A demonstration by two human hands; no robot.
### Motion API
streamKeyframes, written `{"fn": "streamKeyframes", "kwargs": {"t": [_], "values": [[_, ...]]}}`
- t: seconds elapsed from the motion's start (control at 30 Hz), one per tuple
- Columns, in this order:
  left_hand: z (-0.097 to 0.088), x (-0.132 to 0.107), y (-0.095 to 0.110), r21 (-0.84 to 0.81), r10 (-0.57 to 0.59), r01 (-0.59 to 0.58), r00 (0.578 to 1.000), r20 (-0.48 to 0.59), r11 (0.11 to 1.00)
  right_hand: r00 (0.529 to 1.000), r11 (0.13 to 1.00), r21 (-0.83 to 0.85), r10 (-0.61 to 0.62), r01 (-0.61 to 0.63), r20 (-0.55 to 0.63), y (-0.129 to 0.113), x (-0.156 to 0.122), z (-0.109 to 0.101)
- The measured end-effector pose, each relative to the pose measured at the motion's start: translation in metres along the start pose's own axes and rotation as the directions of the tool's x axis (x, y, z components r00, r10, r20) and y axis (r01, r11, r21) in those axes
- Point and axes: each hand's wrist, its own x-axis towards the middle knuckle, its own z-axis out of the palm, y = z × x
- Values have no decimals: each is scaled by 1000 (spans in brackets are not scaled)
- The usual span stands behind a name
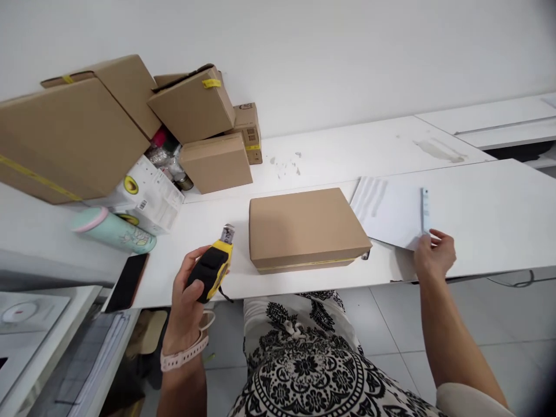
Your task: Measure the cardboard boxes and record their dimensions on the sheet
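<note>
My left hand (pixel 187 295) is closed around a yellow and black handheld scanner (pixel 211 267), held over the table's front edge and aimed toward a flat brown cardboard box (pixel 304 227). The box lies shut in the middle of the white table (pixel 486 214). My right hand (pixel 433 253) pinches the near corner of a white paper sheet (pixel 386 211) lying just right of the box. A narrow white strip (pixel 425 209) sits at the sheet's right side, by my fingers.
A heap of brown cardboard boxes (pixel 78 133) fills the back left, with a white printed box (pixel 150 197) and small jars among them. A mint bottle (pixel 113 230) lies on its side near a black phone (pixel 127 282). Low white shelves (pixel 499 124) stand at the right.
</note>
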Motion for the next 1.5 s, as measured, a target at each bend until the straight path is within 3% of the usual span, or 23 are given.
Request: {"fn": "streamKeyframes", "kwargs": {"t": [0.07, 0.1, 0.17, 0.23, 0.27, 0.3, 0.33, 0.37, 0.4, 0.43, 0.5, 0.57, 0.6, 0.63, 0.7, 0.73, 0.8, 0.9, 1.07, 1.23, 1.4, 1.5], "values": [[10, -3, 13, 12, -50, 49, 990, 130, 999, 981, 976, -199, -120, 89, -149, -17, -8, -4], [15, -3, 18, 24, -79, 76, 977, 199, 997, 962, 965, -220, -187, 143, -197, -34, -16, -7], [29, -2, 28, 45, -144, 137, 925, 352, 990, 954, 971, -48, -238, 233, -181, -78, -37, -13], [47, 2, 34, 68, -204, 196, 848, 488, 978, 970, 931, 292, -241, 219, 40, -127, -66, -21], [56, 5, 36, 85, -229, 219, 803, 550, 972, 915, 891, 426, -294, 158, 275, -150, -81, -24], [65, 8, 38, 108, -252, 236, 758, 602, 966, 785, 851, 518, -377, 84, 492, -169, -96, -26], [74, 11, 39, 136, -277, 249, 719, 638, 959, 619, 818, 576, -451, -3, 644, -186, -110, -28], [82, 13, 40, 167, -300, 255, 688, 661, 952, 481, 784, 616, -511, -79, 712, -198, -121, -28], [89, 15, 41, 199, -323, 258, 660, 678, 945, 393, 759, 635, -546, -140, 740, -207, -131, -27], [94, 17, 42, 227, -343, 259, 641, 687, 939, 336, 745, 638, -561, -193, 757, -213, -137, -26], [101, 20, 44, 265, -370, 259, 621, 691, 929, 299, 738, 616, -543, -275, 784, -215, -138, -21], [102, 24, 49, 278, -383, 264, 626, 679, 924, 307, 740, 583, -499, -336, 810, -209, -124, -17], [99, 28, 52, 284, -392, 270, 643, 658, 920, 340, 730, 582, -479, -359, 809, -205, -113, -15], [95, 33, 56, 291, -396, 270, 669, 629, 918, 393, 714, 592, -456, -375, 798, -199, -98, -13], [82, 48, 62, 315, -387, 245, 736, 555, 917, 556, 663, 640, -386, -387, 736, -186, -67, -10], [74, 57, 64, 331, -372, 220, 770, 519, 918, 611, 649, 651, -344, -394, 713, -179, -52, -8], [56, 80, 66, 377, -350, 178, 817, 458, 909, 656, 653, 634, -269, -414, 705, -164, -27, -1], [31, 115, 63, 441, -376, 200, 854, 358, 875, 658, 686, 576, -187, -444, 729, -145, -12, 15], [6, 152, 55, 503, -436, 279, 871, 226, 818, 642, 755, 514, -164, -406, 749, -135, -20, 43], [-10, 163, 55, 509, -445, 289, 869, 215, 811, 643, 846, 456, -191, -274, 742, -143, -28, 49], [-19, 164, 57, 513, -466, 323, 867, 177, 795, 575, 897, 427, -291, -114, 765, -145, -29, 45], [-23, 166, 58, 527, -470, 331, 869, 154, 783, 554, 890, 446, -325, -94, 766, -145, -31, 47]]}}
